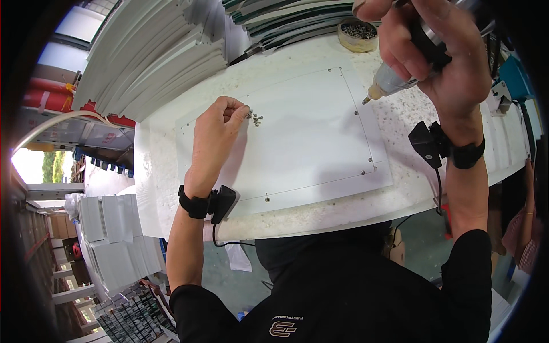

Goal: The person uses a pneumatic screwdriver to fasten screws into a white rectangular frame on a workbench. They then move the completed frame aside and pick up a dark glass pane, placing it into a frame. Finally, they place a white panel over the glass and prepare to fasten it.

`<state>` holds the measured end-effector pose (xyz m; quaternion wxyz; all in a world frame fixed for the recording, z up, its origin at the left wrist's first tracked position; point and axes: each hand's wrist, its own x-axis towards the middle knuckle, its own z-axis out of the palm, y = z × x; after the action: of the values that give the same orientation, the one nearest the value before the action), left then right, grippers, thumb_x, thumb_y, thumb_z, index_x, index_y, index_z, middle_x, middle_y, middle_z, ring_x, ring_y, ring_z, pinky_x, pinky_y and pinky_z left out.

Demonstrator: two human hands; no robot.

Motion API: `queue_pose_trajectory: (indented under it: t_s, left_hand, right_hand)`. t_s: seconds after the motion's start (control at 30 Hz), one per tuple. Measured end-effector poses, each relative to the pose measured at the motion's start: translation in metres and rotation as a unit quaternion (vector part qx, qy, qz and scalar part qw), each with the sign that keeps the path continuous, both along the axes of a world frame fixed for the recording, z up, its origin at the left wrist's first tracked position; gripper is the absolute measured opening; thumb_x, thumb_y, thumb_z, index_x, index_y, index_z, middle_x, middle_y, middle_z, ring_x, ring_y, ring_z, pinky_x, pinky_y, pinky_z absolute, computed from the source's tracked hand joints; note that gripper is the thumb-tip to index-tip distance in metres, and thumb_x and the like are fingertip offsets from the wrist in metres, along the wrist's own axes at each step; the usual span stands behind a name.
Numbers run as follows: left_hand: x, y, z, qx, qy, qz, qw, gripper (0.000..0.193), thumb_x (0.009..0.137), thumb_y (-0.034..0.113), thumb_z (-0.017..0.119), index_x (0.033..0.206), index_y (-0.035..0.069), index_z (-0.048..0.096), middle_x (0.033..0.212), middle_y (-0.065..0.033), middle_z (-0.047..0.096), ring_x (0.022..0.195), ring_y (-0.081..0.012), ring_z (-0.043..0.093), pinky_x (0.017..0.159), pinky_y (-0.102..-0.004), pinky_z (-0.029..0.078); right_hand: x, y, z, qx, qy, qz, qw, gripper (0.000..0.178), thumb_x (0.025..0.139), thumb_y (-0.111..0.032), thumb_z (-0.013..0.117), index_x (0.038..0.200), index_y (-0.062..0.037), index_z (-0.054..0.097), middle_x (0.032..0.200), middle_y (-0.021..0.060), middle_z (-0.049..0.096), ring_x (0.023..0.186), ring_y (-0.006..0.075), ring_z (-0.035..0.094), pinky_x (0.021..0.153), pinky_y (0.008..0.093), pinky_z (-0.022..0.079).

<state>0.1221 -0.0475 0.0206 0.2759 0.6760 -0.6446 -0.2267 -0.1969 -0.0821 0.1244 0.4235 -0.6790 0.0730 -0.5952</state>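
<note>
My left hand [216,134] is closed in a pinch over the white panel [297,137], with a small screw at its fingertips. Right beside those fingertips lies a little heap of loose screws [257,120]. My right hand [452,68] is wrapped round a power screwdriver [394,79], raised at the upper right. The tool's tapered tip points down and left, by the panel's right edge; its rear end is blurred and cut off. A thin line runs round the panel near its border, and several screws [370,160] sit along it.
A tub of screws [358,35] stands at the table's far side. Tall stacks of white sheets [160,54] rise at the back left. The speckled white table [400,137] surrounds the panel. White boxes [117,220] are piled at the left, beyond the table.
</note>
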Motion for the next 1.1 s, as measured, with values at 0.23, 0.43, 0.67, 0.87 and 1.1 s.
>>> queue_pose_trajectory:
  t_s: [0.23,0.43,0.67,0.87,1.1]
  left_hand:
    - [-0.001,-0.002,0.0,-0.009,-0.054,-0.014,0.998,0.02,0.098,0.017,0.069,0.103,-0.002,0.07,0.085,-0.0125,0.073,0.077,-0.0193,0.068,0.076,-0.0312,0.054]
    - [-0.001,0.001,-0.001,-0.049,-0.014,-0.036,0.998,0.015,0.098,0.013,0.067,0.104,0.0,0.071,0.091,-0.0117,0.073,0.079,-0.0191,0.067,0.076,-0.0311,0.053]
    - [-0.009,-0.007,0.005,-0.062,-0.096,-0.09,0.989,0.013,0.096,0.012,0.068,0.103,0.001,0.07,0.091,-0.0131,0.071,0.079,-0.0253,0.067,0.074,-0.0335,0.053]
    - [-0.012,-0.019,0.011,-0.096,-0.293,-0.168,0.936,0.01,0.093,0.008,0.065,0.094,-0.002,0.064,0.088,-0.0186,0.07,0.077,-0.0335,0.067,0.072,-0.0404,0.053]
    - [-0.018,-0.031,0.042,-0.081,-0.255,-0.189,0.945,0.009,0.094,0.005,0.063,0.093,-0.003,0.061,0.079,-0.0176,0.067,0.066,-0.0309,0.066,0.064,-0.039,0.053]
  right_hand:
    - [-0.003,0.002,0.004,0.015,-0.002,-0.006,1.0,0.034,0.104,-0.023,0.058,0.116,0.0089,0.057,0.081,0.021,0.073,0.036,0.0103,0.052,0.035,0.0233,0.044]
    - [-0.006,-0.007,-0.001,-0.034,-0.003,-0.006,0.999,0.036,0.106,-0.023,0.056,0.119,0.0109,0.054,0.08,0.0215,0.072,0.036,0.0103,0.052,0.034,0.024,0.044]
    - [-0.007,-0.008,0.001,-0.008,-0.03,0.031,0.999,0.037,0.107,-0.023,0.054,0.122,0.0115,0.052,0.078,0.0207,0.072,0.035,0.0102,0.051,0.035,0.0233,0.045]
    - [-0.005,0.003,0.01,0.061,0.021,-0.034,0.997,0.04,0.1,-0.024,0.062,0.118,0.011,0.056,0.075,0.0182,0.071,0.035,0.0103,0.05,0.035,0.0232,0.044]
    - [0.002,0.019,0.02,0.093,0.031,-0.114,0.989,0.043,0.097,-0.028,0.067,0.116,0.009,0.057,0.075,0.0174,0.071,0.035,0.0109,0.049,0.035,0.0243,0.042]
